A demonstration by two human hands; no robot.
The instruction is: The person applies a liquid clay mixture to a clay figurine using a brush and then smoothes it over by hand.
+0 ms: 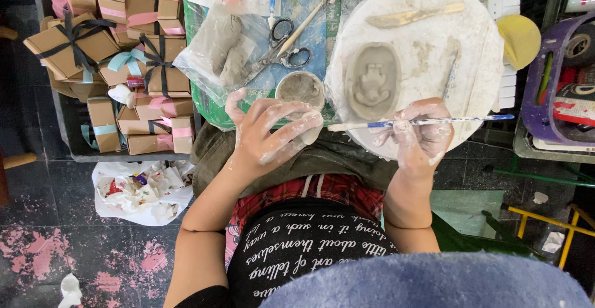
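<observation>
A: What were the fingers doing?

B: The right hand (416, 136), smeared with pale slip, pinched a thin blue-and-white speckled brush (421, 122) that lay level across its fingers. The left hand (268, 133) had its fingers spread and loose, tips resting on a small grey lump of clay (312, 133), just below a small round clay-coated cup (300, 88).

A: And the piece itself?

B: A grey oval clay relief with a raised figure (372, 80) lay on a round white board (434, 54), just above the brush. A flat wooden modelling tool (414, 16) lay near the board's far edge.

A: Any packages?

B: At the left, a dark tray (65, 128) held many small brown cardboard boxes (124, 54) tied with pink, black and light-blue ribbons. A clear plastic bag of grey clay (223, 51) lay beside black-handled scissors (286, 46). At the right stood a purple bin (538, 85) and a yellow sponge (519, 38).
</observation>
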